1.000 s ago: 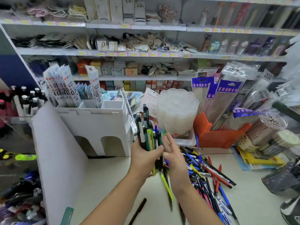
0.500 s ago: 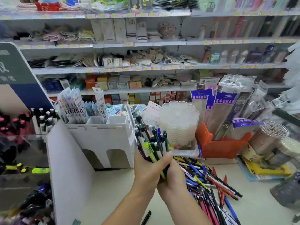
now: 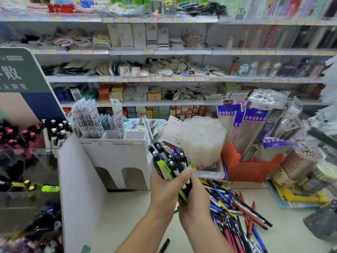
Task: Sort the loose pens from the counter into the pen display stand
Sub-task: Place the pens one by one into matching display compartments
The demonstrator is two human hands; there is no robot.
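Note:
My left hand [image 3: 164, 190] grips an upright bundle of pens [image 3: 168, 159], black, blue, white and one yellow-green, with its thumb across their front. My right hand [image 3: 196, 199] wraps the lower ends of the same bundle from the right. A loose pile of pens [image 3: 235, 212], red, blue and black, lies on the counter just right of both hands. The white pen display stand [image 3: 116, 156] with open top compartments stands to the left, behind the hands; some compartments hold packaged refills.
A single black pen [image 3: 164, 245] lies on the counter near the bottom edge. A stack of clear plastic trays [image 3: 203, 141] and an orange box [image 3: 253, 169] stand behind the pile. A white side panel [image 3: 80, 194] walls the left. Stocked shelves [image 3: 164, 78] fill the back.
The right hand has closed round the bottom of the bundle held by the left. The bundle has been lifted higher off the counter, and the view has tilted upward.

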